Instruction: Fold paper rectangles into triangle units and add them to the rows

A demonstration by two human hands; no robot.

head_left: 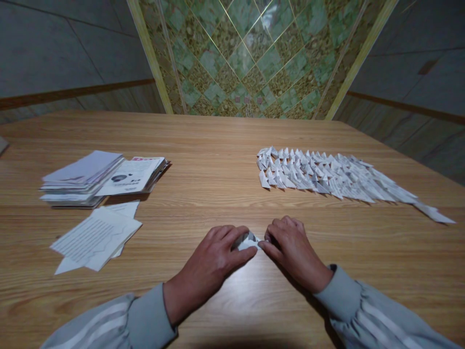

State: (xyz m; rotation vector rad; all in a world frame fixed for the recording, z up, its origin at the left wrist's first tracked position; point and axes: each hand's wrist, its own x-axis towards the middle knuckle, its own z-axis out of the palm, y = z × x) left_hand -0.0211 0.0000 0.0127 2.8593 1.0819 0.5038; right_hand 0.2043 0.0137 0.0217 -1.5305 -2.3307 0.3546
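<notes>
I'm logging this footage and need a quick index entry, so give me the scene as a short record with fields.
surface: wood-grain table
left hand: holds a small paper piece between thumb and fingers
right hand: at that piece's right end, fingers curled; grip partly hidden
far right: rows of pointed folded papers
far left: stacked papers
near left: loose overlapping sheets, printed lines on top
clothing: grey sleeves with pale stripes
background: green patterned wall

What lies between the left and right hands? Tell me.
A small piece of paper, partly covered by the left hand, lies between it and the right hand, as the head view shows.
</notes>
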